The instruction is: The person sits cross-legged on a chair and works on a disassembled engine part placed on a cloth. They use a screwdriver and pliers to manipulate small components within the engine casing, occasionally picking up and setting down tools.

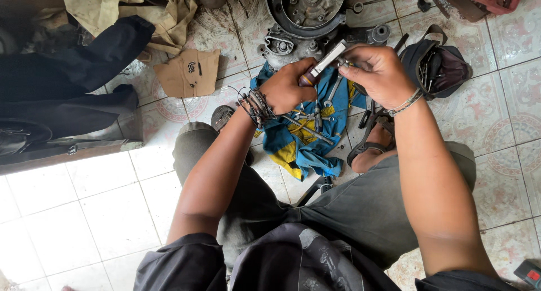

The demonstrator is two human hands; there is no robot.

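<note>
Two hands (338, 80) grip screwdriver (322, 63); black pouch (437, 65) holds tools.

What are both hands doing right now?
Left hand: closed around the screwdriver handle.
Right hand: fingers pinched at the screwdriver's far end.

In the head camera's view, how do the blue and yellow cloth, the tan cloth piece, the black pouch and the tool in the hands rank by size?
Largest to smallest, as they look:
1. blue and yellow cloth
2. black pouch and tan cloth piece, too alike to rank
3. tool, held by left hand and right hand; nearer the camera, partly hidden.
</note>
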